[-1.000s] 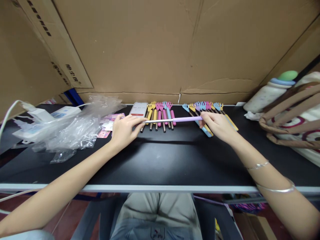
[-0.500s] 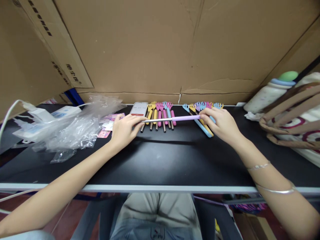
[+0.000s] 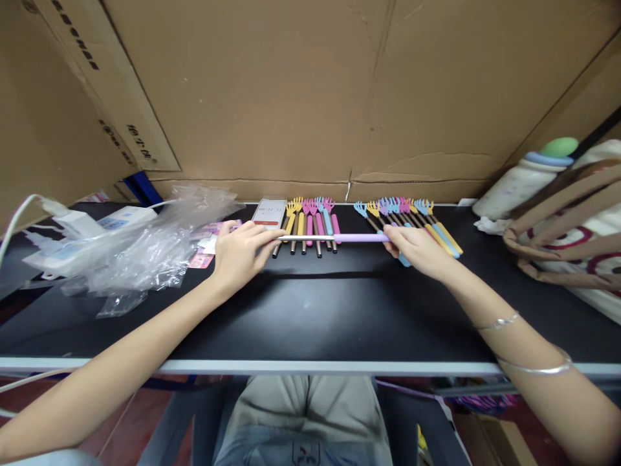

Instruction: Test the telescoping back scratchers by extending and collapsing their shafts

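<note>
Brown cardboard (image 3: 272,90) along the far side and up the left, behind a black surface (image 3: 315,317) with a pale near edge. Above the middle of that surface, nearly level from left to right, a metal rod (image 3: 310,237) with a lilac handle (image 3: 361,238), held at both ends over a narrow dark shadow (image 3: 320,276). At the left end, the left hand (image 3: 240,255), thumb and fingers pinching the bare metal, tip hidden there. At the right end, the right hand (image 3: 417,249), fingers curled tight on the lilac handle, with two silvery bracelets (image 3: 502,321) on the forearm.

Just beyond the rod, a left row of scratchers (image 3: 328,223) with yellow, pink and blue hand-shaped heads, beside a phone (image 3: 270,208). Farther right, a right row of scratchers (image 3: 449,238), partly hidden behind the right hand; impossible to tell whether touched by it.

Just left of the left hand, pink printed cards (image 3: 200,260); farther left, crumpled clear plastic (image 3: 140,255) and a white power strip (image 3: 63,252). On the far right, a white bottle (image 3: 509,188) with a green top, a crumpled white tissue (image 3: 491,224) and a brown-edged cloth bag (image 3: 557,262). At the near side, below the surface, pale trousers (image 3: 301,408).
</note>
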`<action>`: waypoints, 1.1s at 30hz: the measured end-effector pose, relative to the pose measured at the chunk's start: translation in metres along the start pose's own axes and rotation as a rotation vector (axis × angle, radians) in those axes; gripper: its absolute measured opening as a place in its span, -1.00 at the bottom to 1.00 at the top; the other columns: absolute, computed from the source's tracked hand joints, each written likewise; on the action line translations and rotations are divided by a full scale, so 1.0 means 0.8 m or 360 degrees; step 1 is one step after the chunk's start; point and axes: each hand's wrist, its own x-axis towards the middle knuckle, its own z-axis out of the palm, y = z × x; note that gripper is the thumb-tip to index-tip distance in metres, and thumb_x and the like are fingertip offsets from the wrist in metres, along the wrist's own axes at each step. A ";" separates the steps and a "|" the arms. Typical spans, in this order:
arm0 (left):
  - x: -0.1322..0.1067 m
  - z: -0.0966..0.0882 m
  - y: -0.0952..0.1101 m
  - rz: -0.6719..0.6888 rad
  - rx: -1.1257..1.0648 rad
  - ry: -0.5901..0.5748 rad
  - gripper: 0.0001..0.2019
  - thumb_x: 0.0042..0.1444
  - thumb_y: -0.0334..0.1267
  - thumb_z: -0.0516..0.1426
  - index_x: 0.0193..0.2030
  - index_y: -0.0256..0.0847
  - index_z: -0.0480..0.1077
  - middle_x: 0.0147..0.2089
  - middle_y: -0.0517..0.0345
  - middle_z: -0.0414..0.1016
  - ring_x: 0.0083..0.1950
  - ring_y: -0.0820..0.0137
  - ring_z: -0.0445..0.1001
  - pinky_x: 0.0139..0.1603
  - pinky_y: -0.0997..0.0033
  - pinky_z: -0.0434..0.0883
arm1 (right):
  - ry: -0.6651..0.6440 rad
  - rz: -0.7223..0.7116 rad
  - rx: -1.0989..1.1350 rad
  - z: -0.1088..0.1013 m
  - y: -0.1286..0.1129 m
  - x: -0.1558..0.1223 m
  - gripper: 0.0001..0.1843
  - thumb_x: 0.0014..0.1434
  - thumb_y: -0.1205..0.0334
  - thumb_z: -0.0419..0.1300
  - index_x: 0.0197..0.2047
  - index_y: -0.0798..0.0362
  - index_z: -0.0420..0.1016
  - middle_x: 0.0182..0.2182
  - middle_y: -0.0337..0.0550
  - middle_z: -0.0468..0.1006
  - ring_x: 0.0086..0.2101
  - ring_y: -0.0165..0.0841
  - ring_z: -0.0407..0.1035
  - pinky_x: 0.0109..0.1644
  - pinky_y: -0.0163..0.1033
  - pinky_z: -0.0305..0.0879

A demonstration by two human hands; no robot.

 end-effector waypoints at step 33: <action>0.002 -0.003 0.000 -0.0009 -0.0085 0.0016 -0.77 0.26 -0.13 0.03 -0.11 0.04 0.51 -0.27 0.21 0.61 -0.28 0.34 0.45 -0.12 0.18 0.15 | -0.0511 -0.0395 0.0254 -0.016 0.006 -0.002 -0.51 0.30 -0.11 -0.17 -0.42 0.04 0.33 -0.61 -0.27 0.32 -0.54 -0.42 0.22 -0.38 -0.29 0.14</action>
